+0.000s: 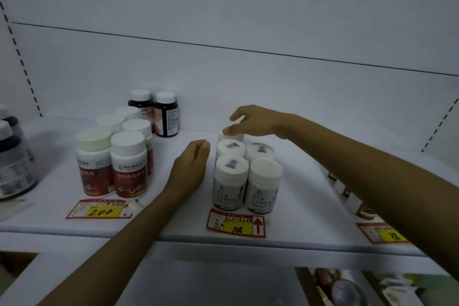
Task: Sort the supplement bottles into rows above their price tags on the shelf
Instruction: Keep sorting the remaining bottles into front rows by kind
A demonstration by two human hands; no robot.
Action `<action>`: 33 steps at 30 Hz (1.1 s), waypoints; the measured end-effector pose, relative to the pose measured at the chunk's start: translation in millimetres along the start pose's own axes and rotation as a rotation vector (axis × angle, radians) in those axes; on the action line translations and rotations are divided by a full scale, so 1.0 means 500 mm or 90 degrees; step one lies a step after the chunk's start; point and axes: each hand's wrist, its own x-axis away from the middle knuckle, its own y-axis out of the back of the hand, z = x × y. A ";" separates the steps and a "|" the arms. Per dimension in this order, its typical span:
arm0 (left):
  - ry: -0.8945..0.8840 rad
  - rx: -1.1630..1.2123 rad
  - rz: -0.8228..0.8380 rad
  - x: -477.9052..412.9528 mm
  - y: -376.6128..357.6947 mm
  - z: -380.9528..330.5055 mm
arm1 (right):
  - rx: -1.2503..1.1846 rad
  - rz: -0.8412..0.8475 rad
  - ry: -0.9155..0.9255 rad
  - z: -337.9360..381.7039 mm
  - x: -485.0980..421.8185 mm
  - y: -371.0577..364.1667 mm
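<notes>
Several white bottles [231, 179] with pale labels stand in two rows above the 108 price tag [236, 223]. My right hand [250, 120] hovers over the rearmost white bottle [229, 136], thumb touching its cap, fingers spread. My left hand [192, 164] rests on the shelf just left of this group, fingers loosely curled, holding nothing. Red-labelled white bottles [128, 166] stand in rows above the 200 price tag [99, 209]. Two dark bottles [165, 113] with white caps stand behind them.
The white shelf [173, 206] has a back wall close behind. Dark bottles [12, 156] stand at the far left edge. More bottles [347, 194] lie partly hidden under my right forearm, above a third price tag [382, 232]. A lower shelf shows below.
</notes>
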 end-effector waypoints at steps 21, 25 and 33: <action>-0.203 -0.424 -0.152 0.202 0.148 -0.224 | -0.093 -0.222 0.240 0.019 0.217 -0.063; -0.180 -0.488 -0.135 0.210 0.205 -0.216 | -0.099 -0.212 0.264 0.069 0.206 -0.079; -0.179 -0.508 -0.077 0.101 0.310 -0.161 | -0.045 -0.243 0.232 0.171 0.077 -0.077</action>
